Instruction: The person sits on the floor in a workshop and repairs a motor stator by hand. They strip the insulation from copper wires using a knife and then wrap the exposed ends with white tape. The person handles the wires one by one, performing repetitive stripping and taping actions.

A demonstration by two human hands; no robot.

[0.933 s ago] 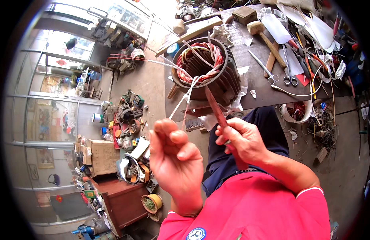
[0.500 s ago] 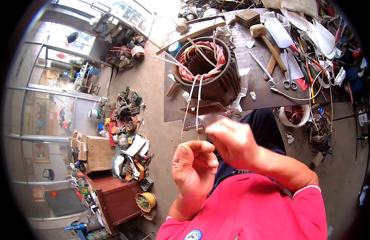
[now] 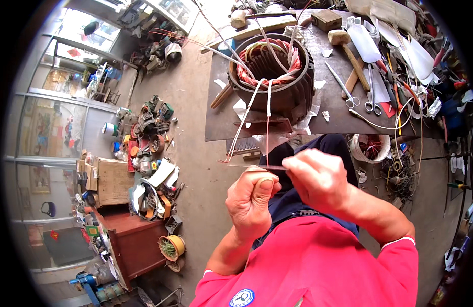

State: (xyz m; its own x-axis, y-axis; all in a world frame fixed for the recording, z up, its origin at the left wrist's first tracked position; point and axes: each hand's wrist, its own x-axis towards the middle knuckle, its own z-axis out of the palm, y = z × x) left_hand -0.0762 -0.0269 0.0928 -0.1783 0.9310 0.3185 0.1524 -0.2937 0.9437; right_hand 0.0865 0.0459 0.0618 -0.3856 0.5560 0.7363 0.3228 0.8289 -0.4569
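The left hand (image 3: 252, 198) pinches a thin reddish wire (image 3: 267, 137), the right hand (image 3: 318, 179) a narrow reddish-brown strip (image 3: 275, 167) across it, dark ribbed-metal motor housing (image 3: 293, 96) at twelve o'clock, white tubular sleeves (image 3: 269, 98) fitted, wire work apparently unfinished.

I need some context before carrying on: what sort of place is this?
Probably a motor repair workshop: a finned metal housing ringed inside with reddish wire coils stands on the table, a mallet and a pair of scissors lie near it, and machine parts are piled on the floor.
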